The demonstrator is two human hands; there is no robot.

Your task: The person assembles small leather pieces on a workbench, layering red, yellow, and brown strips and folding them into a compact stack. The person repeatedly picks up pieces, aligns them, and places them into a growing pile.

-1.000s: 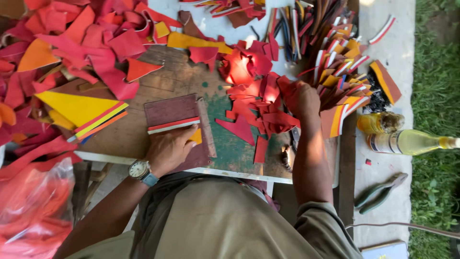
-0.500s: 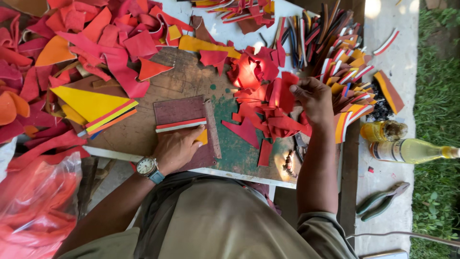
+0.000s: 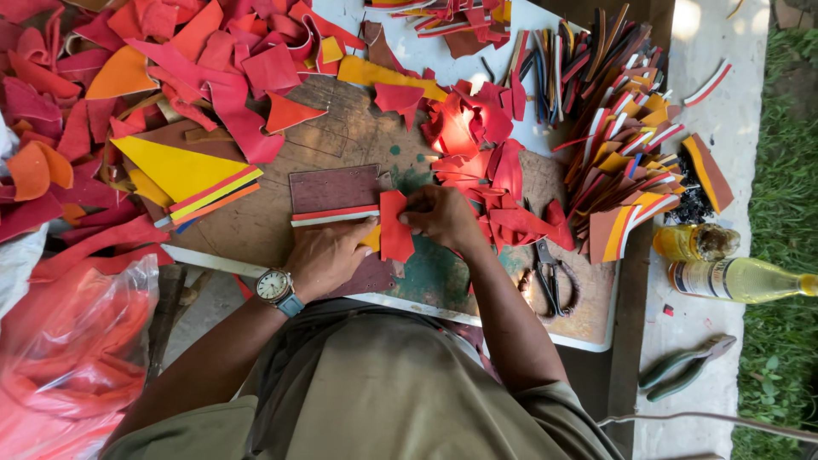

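Red leather scrap (image 3: 394, 226) is pinched in the right hand (image 3: 441, 215), just right of the maroon striped block (image 3: 335, 196); left hand (image 3: 328, 255) presses flat below it. Aligning comes next.

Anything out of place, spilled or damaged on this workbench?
Nothing looks damaged or spilled. One oddity: the yellow liquid bottle lies on its side off the board, near the green-handled pliers. The red scraps are piled loosely, not spilled.
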